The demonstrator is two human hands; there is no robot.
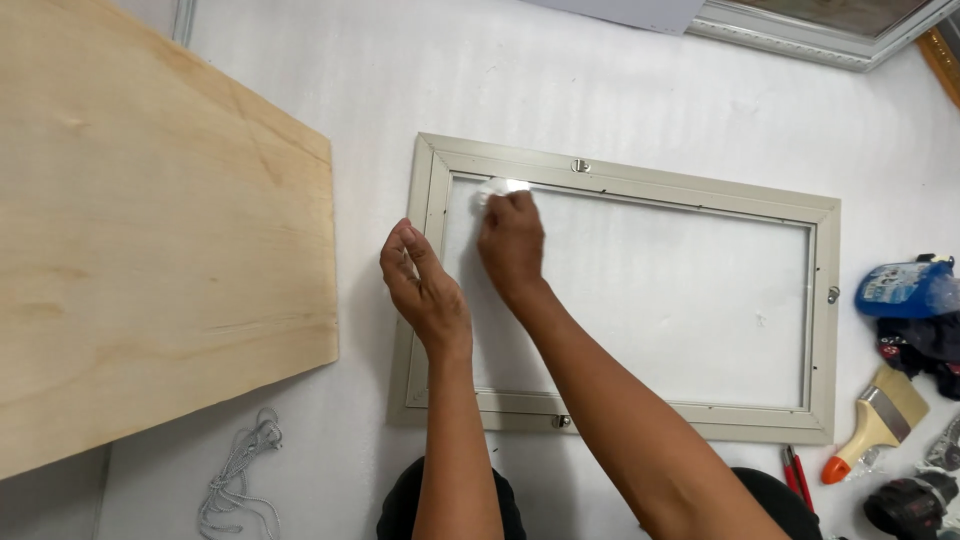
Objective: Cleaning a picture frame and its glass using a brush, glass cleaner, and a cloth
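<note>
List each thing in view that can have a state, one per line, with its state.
picture frame: lying flat, back up, glass in place
white cloth: bunched, pressed on the glass at the frame's upper left corner
right hand: closed on the cloth
left hand: empty, raised over the frame's left rail
plywood sheet: lying flat
paintbrush: lying unused
cord: loosely coiled

My right hand (512, 240) is curled up, knuckles showing. My left hand (420, 285) hangs loose just beside it.
</note>
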